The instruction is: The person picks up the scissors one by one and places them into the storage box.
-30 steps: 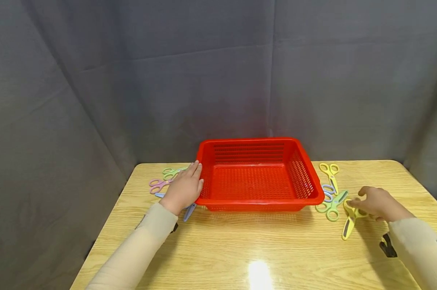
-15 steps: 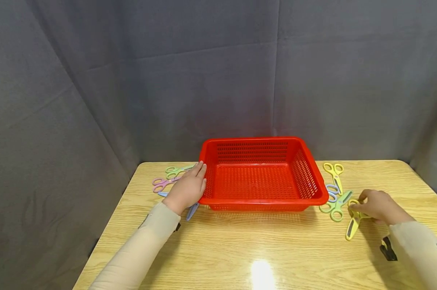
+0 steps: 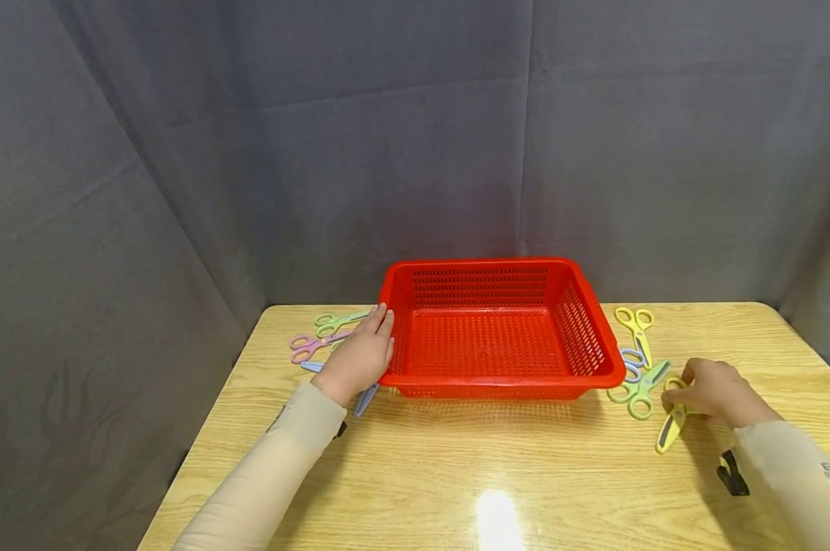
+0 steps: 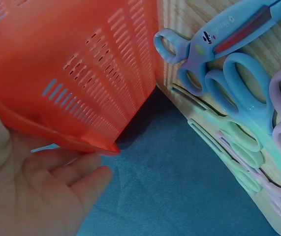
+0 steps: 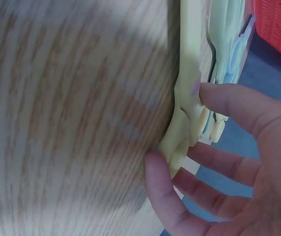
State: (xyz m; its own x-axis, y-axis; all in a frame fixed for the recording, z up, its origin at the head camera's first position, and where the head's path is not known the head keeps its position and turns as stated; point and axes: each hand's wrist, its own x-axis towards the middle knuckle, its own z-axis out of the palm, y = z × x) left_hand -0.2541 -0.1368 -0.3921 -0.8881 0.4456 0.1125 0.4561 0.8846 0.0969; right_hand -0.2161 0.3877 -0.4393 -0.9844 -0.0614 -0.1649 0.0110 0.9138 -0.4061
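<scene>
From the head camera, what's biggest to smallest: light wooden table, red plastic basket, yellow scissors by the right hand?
1. Light wooden table
2. Red plastic basket
3. Yellow scissors, though the right hand covers part of them.

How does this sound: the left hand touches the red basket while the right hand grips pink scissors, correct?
Not quite: the right hand grips yellow scissors, not pink ones, as the right wrist view shows. The left hand does touch the red basket.
</scene>
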